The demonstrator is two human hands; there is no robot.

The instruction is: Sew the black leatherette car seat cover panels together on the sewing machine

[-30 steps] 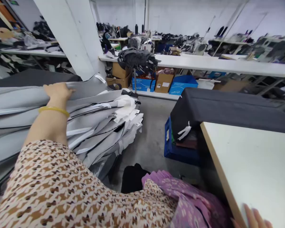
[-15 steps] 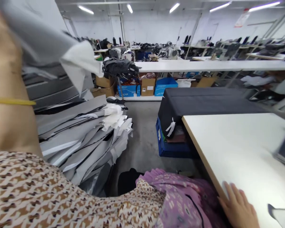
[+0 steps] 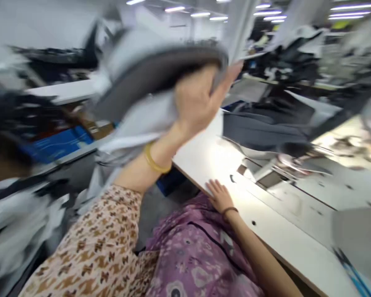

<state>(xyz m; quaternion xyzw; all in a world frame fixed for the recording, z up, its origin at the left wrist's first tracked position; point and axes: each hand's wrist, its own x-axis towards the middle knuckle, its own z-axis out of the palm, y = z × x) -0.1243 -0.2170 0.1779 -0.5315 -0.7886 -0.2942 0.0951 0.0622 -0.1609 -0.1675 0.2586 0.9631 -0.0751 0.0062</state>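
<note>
In the head view, the left hand (image 3: 193, 99) is holding up a large, curved grey fabric piece with a pale underside (image 3: 151, 74), its fingers closing over the edge; blur is hiding the exact pinch. The piece is hanging in the air, over the near-left side of the long white tabletop (image 3: 297, 243). The right hand (image 3: 221, 198) is resting palm down there, fingers spreading, gripping nothing. The handling is seemingly sitting partway: this piece is being carried, not lying flat, while loose grey and white fabric pieces (image 3: 34, 222) are lying heaped at left. Dark grey padded fabric (image 3: 259, 132) is lying at the tabletop's far end.
</note>
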